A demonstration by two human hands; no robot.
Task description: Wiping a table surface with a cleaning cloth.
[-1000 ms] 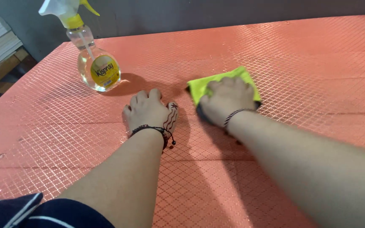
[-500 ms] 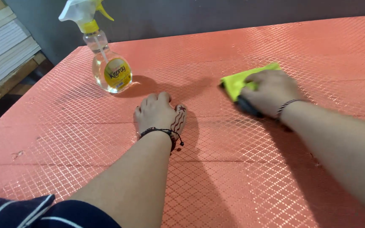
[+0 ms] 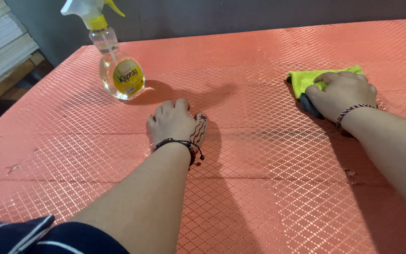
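Salmon diamond-pattern tabletop [image 3: 259, 188] | your left hand [image 3: 175, 123] at 6 o'clock, flat, fingers spread, bracing | your right hand [image 3: 341, 91] pressed on yellow-green cloth [image 3: 304, 77], has swept from centre to 2 o'clock, wiping rightward | clear spray bottle [image 3: 118, 70] upright at 11 o'clock.

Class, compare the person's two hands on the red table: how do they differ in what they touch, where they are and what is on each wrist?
The left hand lies flat on the bare table; the right hand presses a yellow-green cloth. The left hand is near the spray bottle; the right hand is far from it. The left wrist has a dark bracelet, the right a striped one. Both rest palm down.
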